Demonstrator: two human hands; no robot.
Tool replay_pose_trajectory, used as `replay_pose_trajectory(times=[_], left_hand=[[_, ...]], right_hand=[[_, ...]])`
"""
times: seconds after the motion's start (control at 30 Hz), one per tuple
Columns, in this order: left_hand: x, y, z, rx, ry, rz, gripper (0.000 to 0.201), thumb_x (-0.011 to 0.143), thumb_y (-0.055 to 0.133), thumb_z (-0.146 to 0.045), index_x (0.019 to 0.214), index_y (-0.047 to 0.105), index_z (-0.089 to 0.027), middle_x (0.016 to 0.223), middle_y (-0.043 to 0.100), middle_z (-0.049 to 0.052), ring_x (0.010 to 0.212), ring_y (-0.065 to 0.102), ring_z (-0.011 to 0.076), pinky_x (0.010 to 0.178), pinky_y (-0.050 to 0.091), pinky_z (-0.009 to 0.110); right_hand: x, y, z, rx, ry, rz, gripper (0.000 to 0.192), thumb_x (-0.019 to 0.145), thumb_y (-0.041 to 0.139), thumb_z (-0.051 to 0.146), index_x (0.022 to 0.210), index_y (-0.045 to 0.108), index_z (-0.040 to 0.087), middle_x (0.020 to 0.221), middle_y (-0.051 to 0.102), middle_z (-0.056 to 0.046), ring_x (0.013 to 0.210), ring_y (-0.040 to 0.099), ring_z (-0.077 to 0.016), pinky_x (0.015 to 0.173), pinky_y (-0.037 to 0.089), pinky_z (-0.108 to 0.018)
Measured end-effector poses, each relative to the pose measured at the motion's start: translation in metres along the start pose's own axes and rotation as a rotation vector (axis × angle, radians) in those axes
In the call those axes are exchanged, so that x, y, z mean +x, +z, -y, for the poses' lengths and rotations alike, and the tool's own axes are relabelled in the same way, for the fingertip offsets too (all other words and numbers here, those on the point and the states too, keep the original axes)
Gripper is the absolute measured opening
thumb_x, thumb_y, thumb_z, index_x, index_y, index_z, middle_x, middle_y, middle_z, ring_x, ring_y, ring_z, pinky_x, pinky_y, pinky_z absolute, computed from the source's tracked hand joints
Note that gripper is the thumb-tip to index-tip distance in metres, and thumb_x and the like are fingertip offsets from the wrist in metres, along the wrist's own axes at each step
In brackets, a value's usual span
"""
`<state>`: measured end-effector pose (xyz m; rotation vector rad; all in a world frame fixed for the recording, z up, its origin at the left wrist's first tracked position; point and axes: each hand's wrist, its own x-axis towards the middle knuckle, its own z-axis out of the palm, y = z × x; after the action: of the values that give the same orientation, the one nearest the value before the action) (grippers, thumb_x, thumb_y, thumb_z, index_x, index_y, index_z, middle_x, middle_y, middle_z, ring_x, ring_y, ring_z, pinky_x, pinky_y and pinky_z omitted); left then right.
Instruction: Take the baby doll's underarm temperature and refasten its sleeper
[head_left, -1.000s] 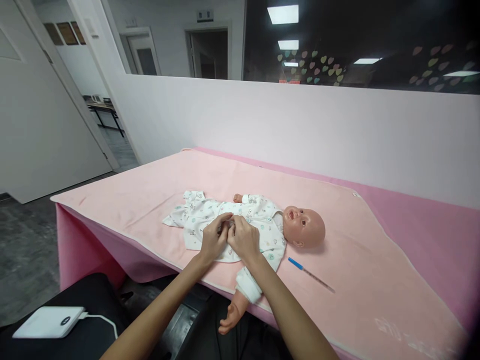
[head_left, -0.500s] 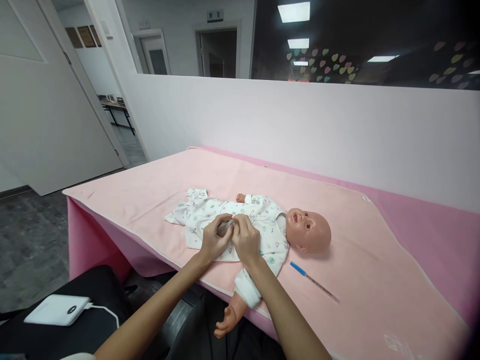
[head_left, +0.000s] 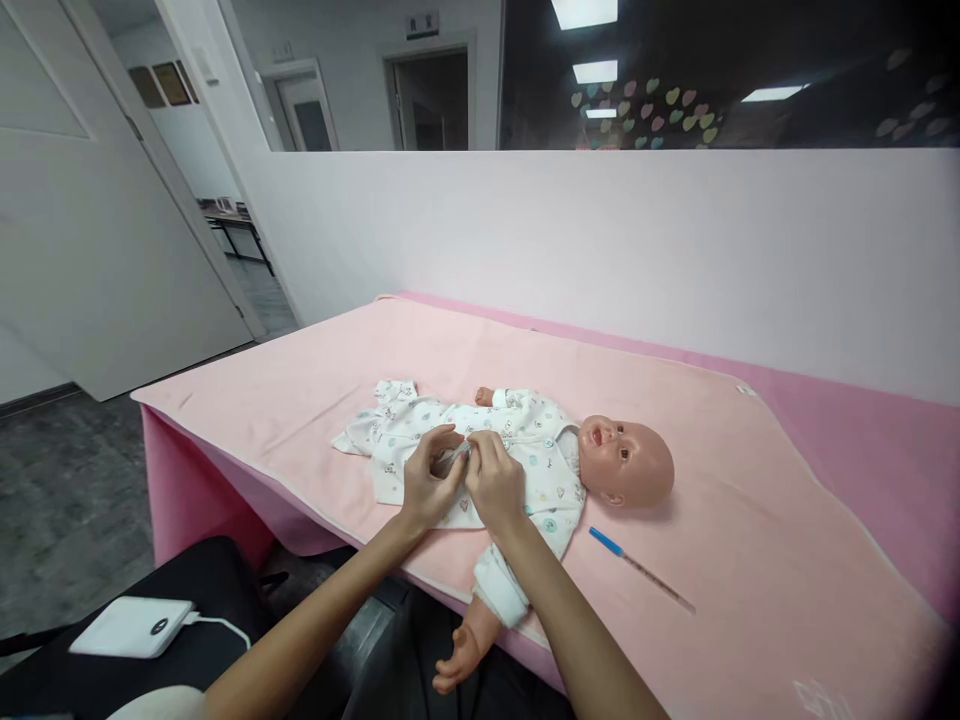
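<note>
Both bare forearms reach forward and converge over the baby doll's [head_left: 525, 450] belly. Left hand [head_left: 426, 482] and right hand [head_left: 495, 482] sit side by side, palms down, fingertips pinched together on the doll's printed romper [head_left: 457, 445] at mid-torso.

Blanket [head_left: 315, 390] open left of doll [head_left: 525, 440] (thermometer [head_left: 641, 570] blocks right).

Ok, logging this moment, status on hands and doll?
Left hand and right hand pinching garment at doll's belly. Thermometer lies apart, nothing between.
</note>
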<state>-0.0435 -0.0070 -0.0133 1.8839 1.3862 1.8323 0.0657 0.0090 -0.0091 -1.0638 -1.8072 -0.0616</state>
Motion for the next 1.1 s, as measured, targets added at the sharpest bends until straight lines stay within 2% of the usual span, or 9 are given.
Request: replay_pose_trajectory(times=[0.23, 0.37, 0.5, 0.63, 0.77, 0.93, 1.1], left_hand=[[-0.002, 0.0027, 0.0015, -0.084, 0.011, -0.055, 0.036, 0.077, 0.056, -0.013, 0.111, 0.046, -0.021, 0.084, 0.058, 0.002, 0.081, 0.059, 0.0121, 0.069, 0.05, 0.023], [-0.0006, 0.0025, -0.0001, -0.078, 0.026, -0.048, 0.034, 0.076, 0.054, -0.01, 0.108, 0.047, -0.021, 0.08, 0.055, 0.0, 0.073, 0.057, 0.0095, 0.062, 0.047, 0.019], [-0.0003, 0.0002, -0.0005, -0.05, 0.054, -0.019, 0.032, 0.076, 0.054, -0.009, 0.105, 0.05, -0.019, 0.081, 0.055, 0.0, 0.075, 0.057, 0.0103, 0.065, 0.048, 0.021], [-0.0027, -0.0009, 0.0003, -0.045, 0.026, -0.007, 0.031, 0.077, 0.053, -0.01, 0.107, 0.049, -0.019, 0.086, 0.059, 0.002, 0.081, 0.059, 0.0126, 0.068, 0.051, 0.024], [-0.0049, -0.0004, 0.0012, -0.035, 0.017, -0.025, 0.029, 0.078, 0.053, -0.012, 0.106, 0.05, -0.019, 0.09, 0.061, 0.004, 0.087, 0.061, 0.0148, 0.073, 0.053, 0.027], [-0.005, -0.0001, 0.0006, 0.007, 0.034, -0.073, 0.026, 0.077, 0.055, -0.013, 0.103, 0.051, -0.018, 0.089, 0.061, 0.003, 0.08, 0.062, 0.0129, 0.066, 0.053, 0.023], [-0.0037, -0.0001, -0.001, 0.014, 0.048, -0.076, 0.025, 0.077, 0.054, -0.012, 0.101, 0.051, -0.018, 0.084, 0.058, 0.002, 0.074, 0.06, 0.011, 0.062, 0.05, 0.021]], right_hand=[[0.0005, -0.0011, 0.0001, -0.01, -0.03, -0.004, 0.019, 0.09, 0.039, 0.013, 0.093, 0.056, 0.019, 0.084, 0.063, -0.002, 0.072, 0.06, -0.0105, 0.06, 0.042, -0.019], [0.001, -0.0022, 0.0002, -0.006, -0.04, -0.005, 0.019, 0.09, 0.039, 0.012, 0.093, 0.056, 0.019, 0.084, 0.063, -0.002, 0.071, 0.06, -0.01, 0.059, 0.042, -0.019], [0.0002, -0.0007, 0.0004, -0.002, -0.023, -0.006, 0.019, 0.089, 0.04, 0.012, 0.094, 0.057, 0.019, 0.084, 0.063, -0.002, 0.072, 0.06, -0.0101, 0.059, 0.042, -0.019], [-0.0005, 0.0004, 0.0026, 0.005, 0.01, -0.01, 0.02, 0.088, 0.039, 0.013, 0.093, 0.058, 0.019, 0.085, 0.062, -0.003, 0.073, 0.06, -0.0103, 0.06, 0.042, -0.019], [-0.0007, -0.0009, 0.0059, 0.027, 0.022, -0.067, 0.02, 0.088, 0.04, 0.015, 0.094, 0.058, 0.019, 0.091, 0.061, -0.004, 0.074, 0.059, -0.0104, 0.06, 0.042, -0.019], [-0.0023, -0.0024, 0.0077, 0.051, -0.012, -0.038, 0.019, 0.084, 0.043, 0.015, 0.093, 0.058, 0.019, 0.081, 0.061, -0.002, 0.068, 0.058, -0.0106, 0.056, 0.04, -0.02], [-0.0025, -0.0043, 0.0085, 0.056, 0.0, -0.01, 0.023, 0.081, 0.042, 0.013, 0.098, 0.056, 0.019, 0.085, 0.063, -0.002, 0.072, 0.059, -0.012, 0.059, 0.041, -0.021]])
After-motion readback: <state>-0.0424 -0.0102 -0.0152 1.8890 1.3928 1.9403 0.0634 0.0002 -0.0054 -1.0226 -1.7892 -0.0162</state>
